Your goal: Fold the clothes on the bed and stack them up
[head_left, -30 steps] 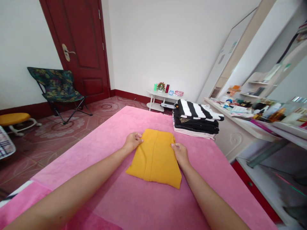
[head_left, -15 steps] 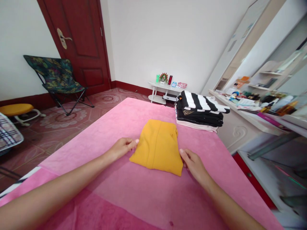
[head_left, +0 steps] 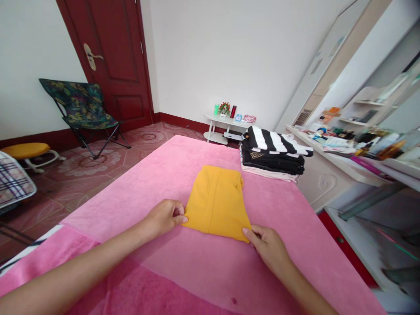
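A folded yellow garment (head_left: 215, 201) lies flat on the pink bed cover (head_left: 157, 170), a lengthwise crease or seam running down it. My left hand (head_left: 167, 216) pinches its near left corner between thumb and fingers. At the near right corner, my right hand (head_left: 262, 240) grips the cloth the same way, thumb on top. The near edge is drawn fairly straight between both hands. Some gathered fabric shows along the garment's far right side. Its exact kind cannot be made out.
A stack of folded clothes (head_left: 274, 153), black-and-white striped on top, sits at the bed's far right corner. Beyond stands a small white table (head_left: 213, 120) with a plant. A cluttered dresser (head_left: 334, 153) flanks the right; a folding chair (head_left: 85, 109) and yellow stool (head_left: 26, 151) stand left.
Both hands have slid toward me along the garment's sides to its near corners and now pinch them. The near left corner has drawn slightly inward. The view has shifted a little.
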{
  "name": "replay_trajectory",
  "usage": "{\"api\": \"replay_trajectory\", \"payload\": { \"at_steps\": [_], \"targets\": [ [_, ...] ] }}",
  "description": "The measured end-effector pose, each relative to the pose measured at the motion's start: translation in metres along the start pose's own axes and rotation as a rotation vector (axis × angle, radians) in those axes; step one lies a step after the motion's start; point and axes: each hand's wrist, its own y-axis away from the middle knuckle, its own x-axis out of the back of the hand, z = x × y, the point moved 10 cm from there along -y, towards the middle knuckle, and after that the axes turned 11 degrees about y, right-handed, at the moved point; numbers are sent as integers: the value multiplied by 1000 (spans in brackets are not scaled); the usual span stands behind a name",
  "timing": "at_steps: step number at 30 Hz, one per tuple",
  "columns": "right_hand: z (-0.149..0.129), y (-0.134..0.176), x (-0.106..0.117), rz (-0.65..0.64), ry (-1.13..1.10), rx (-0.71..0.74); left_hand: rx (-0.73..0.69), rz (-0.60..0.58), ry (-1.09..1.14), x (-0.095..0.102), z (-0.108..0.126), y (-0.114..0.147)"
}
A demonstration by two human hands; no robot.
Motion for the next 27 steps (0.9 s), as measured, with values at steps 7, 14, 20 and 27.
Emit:
{"api": "replay_trajectory", "payload": {
  "at_steps": [7, 14, 20, 27],
  "targets": [
    [-111, -30, 59, 394, 49, 353, -409, 52, -303, -22, 111, -36],
    [-81, -146, -35, 64, 123, 86, -116, -47, -407, -78, 39, -136],
    [-29, -174, -31, 233, 175, -173, 8, 157, -302, -46, 1, -178],
    [11, -174, -16, 401, -278, -409, 45, 313, -177, -28, -4, -182]
  ]
}}
